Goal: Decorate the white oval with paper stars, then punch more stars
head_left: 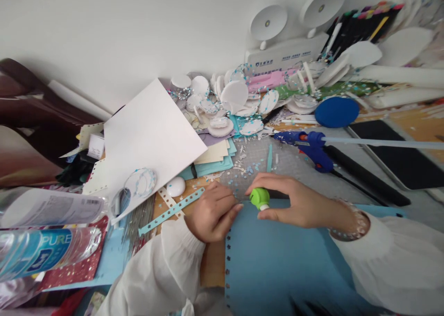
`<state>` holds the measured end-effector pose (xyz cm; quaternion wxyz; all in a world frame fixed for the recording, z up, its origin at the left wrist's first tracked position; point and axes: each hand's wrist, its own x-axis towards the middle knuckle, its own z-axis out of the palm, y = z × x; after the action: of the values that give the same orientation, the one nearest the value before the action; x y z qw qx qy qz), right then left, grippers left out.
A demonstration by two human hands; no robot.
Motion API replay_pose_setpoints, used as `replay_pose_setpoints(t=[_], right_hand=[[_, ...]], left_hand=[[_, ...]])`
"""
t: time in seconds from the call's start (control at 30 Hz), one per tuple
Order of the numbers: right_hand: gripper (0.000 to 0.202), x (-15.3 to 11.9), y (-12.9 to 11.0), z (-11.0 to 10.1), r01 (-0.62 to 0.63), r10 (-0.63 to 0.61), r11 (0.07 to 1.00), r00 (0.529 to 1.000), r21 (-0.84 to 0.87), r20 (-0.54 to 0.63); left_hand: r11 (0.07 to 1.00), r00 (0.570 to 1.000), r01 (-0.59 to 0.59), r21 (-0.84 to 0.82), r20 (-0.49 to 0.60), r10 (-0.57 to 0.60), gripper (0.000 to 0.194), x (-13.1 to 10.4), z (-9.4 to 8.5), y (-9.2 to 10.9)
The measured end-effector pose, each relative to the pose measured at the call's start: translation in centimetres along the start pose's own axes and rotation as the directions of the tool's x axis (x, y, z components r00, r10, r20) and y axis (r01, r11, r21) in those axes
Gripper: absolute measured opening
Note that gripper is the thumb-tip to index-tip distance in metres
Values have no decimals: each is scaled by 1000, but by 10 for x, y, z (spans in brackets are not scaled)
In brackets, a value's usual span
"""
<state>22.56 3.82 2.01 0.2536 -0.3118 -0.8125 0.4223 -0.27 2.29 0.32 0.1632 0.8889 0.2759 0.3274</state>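
Observation:
A small green craft punch [260,198] is held between the thumb and fingers of my right hand [289,200], over the top edge of a blue sheet of paper [277,256]. Small punched shapes run down the left edge of this sheet. My left hand [217,212] is closed at the sheet's upper left corner, with thumb and fingers pressed together; what lies between them is hidden. Left of it are a punched light blue strip [171,211] and a white round object [175,186].
A blue glue gun [310,149] and a dark-screened tablet [398,151] lie at the right. White foam discs [234,94] are heaped at the back, near a blue disc [336,112]. A white board [152,135] and water bottles [48,251] occupy the left.

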Motion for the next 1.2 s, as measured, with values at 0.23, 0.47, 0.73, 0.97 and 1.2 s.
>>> replay_pose_setpoints(t=[0.23, 0.47, 0.73, 0.97, 1.2], right_hand=[[28, -1, 3, 3, 9, -7, 999, 999, -47, 45], [44, -2, 0, -2, -125, 128, 992, 986, -31, 107], [35, 1, -1, -9, -113, 118, 993, 981, -41, 156], [26, -3, 0, -6, -91, 95, 995, 988, -34, 126], [14, -8, 5, 9, 16, -13, 989, 1000, -148, 18]], left_hand=[[1000, 1000, -14, 10, -5, 14, 29, 1, -1, 2], [1000, 1000, 0, 14, -17, 0, 27, 0, -1, 1], [1000, 999, 5, 16, -43, -4, 28, 2, -2, 1], [1000, 999, 20, 4, -38, -20, 28, 2, -2, 2], [999, 1000, 5, -35, 1, -5, 27, 1, -4, 3]])
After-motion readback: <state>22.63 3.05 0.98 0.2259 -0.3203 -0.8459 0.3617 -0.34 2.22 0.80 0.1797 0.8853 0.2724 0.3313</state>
